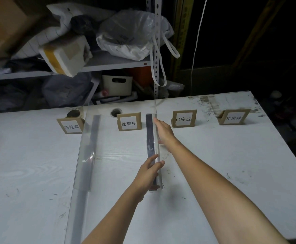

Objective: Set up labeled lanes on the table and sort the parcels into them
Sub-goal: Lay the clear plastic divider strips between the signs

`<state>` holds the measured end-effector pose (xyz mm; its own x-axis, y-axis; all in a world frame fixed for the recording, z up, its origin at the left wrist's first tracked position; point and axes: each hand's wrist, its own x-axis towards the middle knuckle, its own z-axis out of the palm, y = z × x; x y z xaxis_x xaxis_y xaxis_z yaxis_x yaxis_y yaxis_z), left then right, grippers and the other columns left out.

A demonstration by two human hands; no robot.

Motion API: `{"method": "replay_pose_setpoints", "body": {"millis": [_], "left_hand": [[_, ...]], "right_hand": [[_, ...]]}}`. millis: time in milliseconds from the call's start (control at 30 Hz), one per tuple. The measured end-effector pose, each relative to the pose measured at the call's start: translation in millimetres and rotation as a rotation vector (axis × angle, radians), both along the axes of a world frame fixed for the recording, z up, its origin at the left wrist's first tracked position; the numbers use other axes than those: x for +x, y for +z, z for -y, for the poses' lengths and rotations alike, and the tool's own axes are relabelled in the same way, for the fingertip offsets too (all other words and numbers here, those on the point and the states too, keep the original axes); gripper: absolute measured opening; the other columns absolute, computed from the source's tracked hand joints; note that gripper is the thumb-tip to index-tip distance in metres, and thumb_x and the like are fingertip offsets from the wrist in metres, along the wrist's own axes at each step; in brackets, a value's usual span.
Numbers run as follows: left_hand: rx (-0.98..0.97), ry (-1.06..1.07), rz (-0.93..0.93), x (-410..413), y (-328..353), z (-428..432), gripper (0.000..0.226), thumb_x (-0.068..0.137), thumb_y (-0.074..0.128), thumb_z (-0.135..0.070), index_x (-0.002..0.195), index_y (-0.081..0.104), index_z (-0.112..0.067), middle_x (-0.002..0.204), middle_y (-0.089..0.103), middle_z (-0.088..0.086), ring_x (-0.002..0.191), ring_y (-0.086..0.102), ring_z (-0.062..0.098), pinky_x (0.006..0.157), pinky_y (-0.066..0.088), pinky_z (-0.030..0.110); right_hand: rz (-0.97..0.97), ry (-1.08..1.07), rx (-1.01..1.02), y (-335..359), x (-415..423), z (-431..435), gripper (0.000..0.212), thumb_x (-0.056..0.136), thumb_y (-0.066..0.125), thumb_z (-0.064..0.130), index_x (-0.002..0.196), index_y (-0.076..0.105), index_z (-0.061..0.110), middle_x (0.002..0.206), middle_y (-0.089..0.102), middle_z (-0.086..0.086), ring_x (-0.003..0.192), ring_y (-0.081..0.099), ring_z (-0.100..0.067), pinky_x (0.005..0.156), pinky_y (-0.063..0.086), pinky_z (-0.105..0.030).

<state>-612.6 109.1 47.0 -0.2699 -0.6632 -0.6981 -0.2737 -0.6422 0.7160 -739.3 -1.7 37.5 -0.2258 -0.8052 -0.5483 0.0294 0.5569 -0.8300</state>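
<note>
Where left hand [148, 175] pinches — divider [152, 136] upright.

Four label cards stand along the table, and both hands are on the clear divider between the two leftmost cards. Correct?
No: the head view shows the left hand and right hand on the clear divider between the second card and third card from left.

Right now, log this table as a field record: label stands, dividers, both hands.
labels, left to right: brown cardboard stands 待处理, 处理中, 已完成, 异常件
surface: white table
left divider: tall clear plastic divider, upright between first and second stands, untouched
right divider: second clear plastic divider, between second and third stands
left hand: pinches right divider's near end
right hand: flat against it, farther along
missing: no divider between third and fourth stands
</note>
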Motion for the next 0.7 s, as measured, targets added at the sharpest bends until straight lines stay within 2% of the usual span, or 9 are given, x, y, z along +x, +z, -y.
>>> {"method": "replay_pose_setpoints", "body": {"millis": [133, 267, 367, 467, 567, 633, 700], "left_hand": [[0.013, -0.006, 0.011, -1, 0, 1, 0.042, 0.096, 0.055, -0.052, 0.135, 0.040, -0.049, 0.133, 0.044, -0.011, 0.115, 0.049, 0.021, 0.064, 0.055, 0.030], [0.015, -0.022, 0.019, -3, 1, 0, 0.046, 0.097, 0.055, -0.051, 0.139, 0.039, -0.045, 0.140, 0.045, -0.008, 0.117, 0.050, 0.021, 0.067, 0.056, 0.030], [0.009, -0.031, 0.024, -4, 3, 1, 0.050, 0.097, 0.055, -0.051, 0.143, 0.039, -0.042, 0.149, 0.043, -0.003, 0.127, 0.050, 0.027, 0.085, 0.057, 0.041], [-0.020, -0.065, 0.079, -3, 7, 4, 0.054, 0.096, 0.055, -0.052, 0.146, 0.038, -0.038, 0.154, 0.039, 0.000, 0.136, 0.045, 0.030, 0.105, 0.046, 0.052], [-0.054, -0.145, 0.162, 3, 21, 11, 0.058, 0.096, 0.053, -0.055, 0.147, 0.039, -0.032, 0.156, 0.038, 0.001, 0.138, 0.042, 0.030, 0.105, 0.042, 0.051], [-0.083, -0.181, 0.220, 11, 34, 19, 0.059, 0.097, 0.050, -0.057, 0.147, 0.042, -0.028, 0.154, 0.042, 0.001, 0.134, 0.046, 0.029, 0.099, 0.043, 0.046], [-0.193, -0.278, 0.357, 23, 47, 30, 0.059, 0.098, 0.049, -0.055, 0.147, 0.043, -0.022, 0.152, 0.045, 0.004, 0.133, 0.047, 0.028, 0.099, 0.042, 0.041]], "right_hand": [[-0.021, 0.025, -0.005, 2, -2, 0, 0.056, 0.101, 0.041, 0.059, 0.143, 0.049, 0.023, 0.143, 0.050, 0.000, 0.126, 0.048, -0.024, 0.089, 0.046, -0.039], [-0.053, 0.042, -0.005, 5, -4, -1, 0.055, 0.103, 0.040, 0.056, 0.145, 0.047, 0.021, 0.142, 0.050, -0.001, 0.127, 0.049, -0.025, 0.093, 0.047, -0.040], [-0.060, 0.051, -0.006, 8, -4, -2, 0.049, 0.103, 0.040, 0.054, 0.136, 0.052, 0.021, 0.127, 0.055, -0.001, 0.115, 0.051, -0.022, 0.091, 0.047, -0.039], [-0.086, 0.070, -0.004, 11, -4, -1, 0.041, 0.103, 0.041, 0.053, 0.125, 0.054, 0.022, 0.117, 0.055, 0.001, 0.113, 0.052, -0.023, 0.096, 0.049, -0.043], [-0.243, 0.189, 0.003, 24, -8, 0, 0.052, 0.102, 0.043, 0.051, 0.137, 0.052, 0.013, 0.135, 0.055, -0.006, 0.119, 0.052, -0.026, 0.105, 0.046, -0.050], [-0.371, 0.316, 0.046, 40, -10, 0, 0.060, 0.101, 0.045, 0.050, 0.145, 0.046, 0.009, 0.143, 0.051, -0.010, 0.127, 0.050, -0.031, 0.105, 0.045, -0.050], [-0.493, 0.412, 0.090, 58, -13, 1, 0.063, 0.100, 0.048, 0.050, 0.148, 0.043, 0.008, 0.146, 0.049, -0.013, 0.131, 0.048, -0.034, 0.105, 0.044, -0.047]]}}
